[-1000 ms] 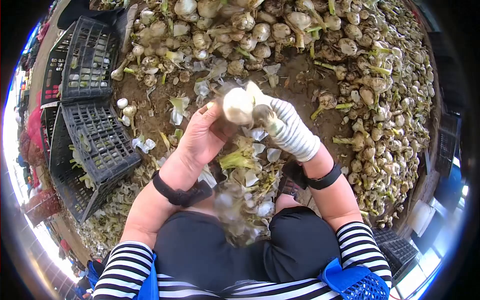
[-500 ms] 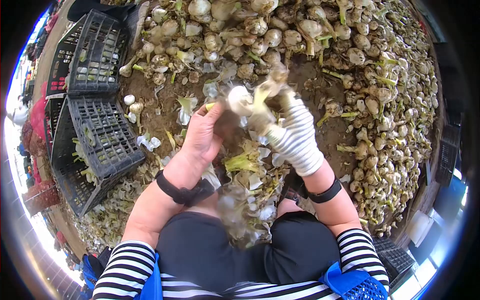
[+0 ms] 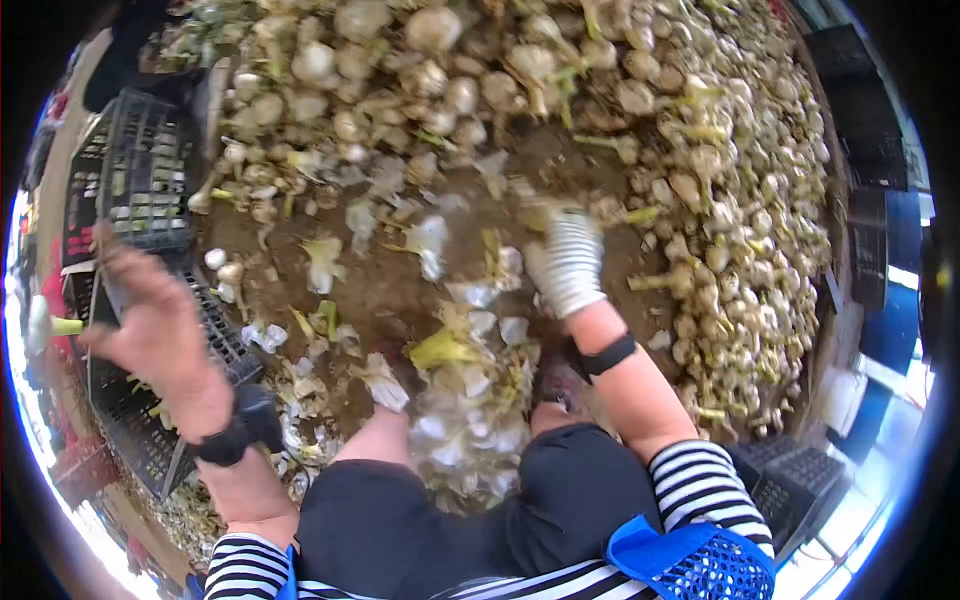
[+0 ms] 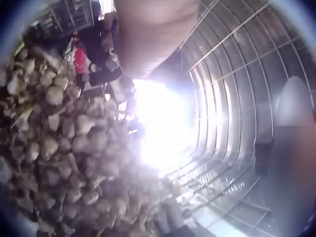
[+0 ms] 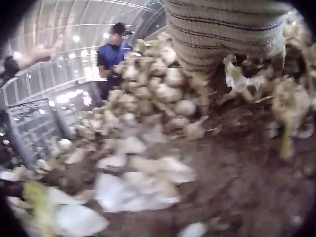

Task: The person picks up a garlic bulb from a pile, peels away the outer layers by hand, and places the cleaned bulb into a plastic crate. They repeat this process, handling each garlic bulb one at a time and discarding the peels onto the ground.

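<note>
My bare left hand [image 3: 155,320] is raised at the far left over the black crates, fingers spread and blurred. A white garlic bulb [image 3: 40,322] with a short green stem shows just beyond the thumb, apart from the fingers. My right hand [image 3: 568,262], in a striped knit glove, reaches low over the soil, its fingertips blurred. In the right wrist view the glove [image 5: 227,34] hangs close above the ground, near a papery white skin [image 5: 239,81] and a dirty garlic bulb [image 5: 291,101]. I cannot tell whether the glove holds anything.
A large heap of unpeeled garlic [image 3: 730,250] curves round the front and right. Black plastic crates [image 3: 150,180] stand at left. Loose skins and a cut green stalk [image 3: 445,350] lie between the legs. Another person [image 5: 112,57] in a blue vest is beyond the heap.
The left hand has swung from the middle out to the left, and the white garlic bulb has left its fingers. The gloved hand has parted from it and lowered toward the soil.
</note>
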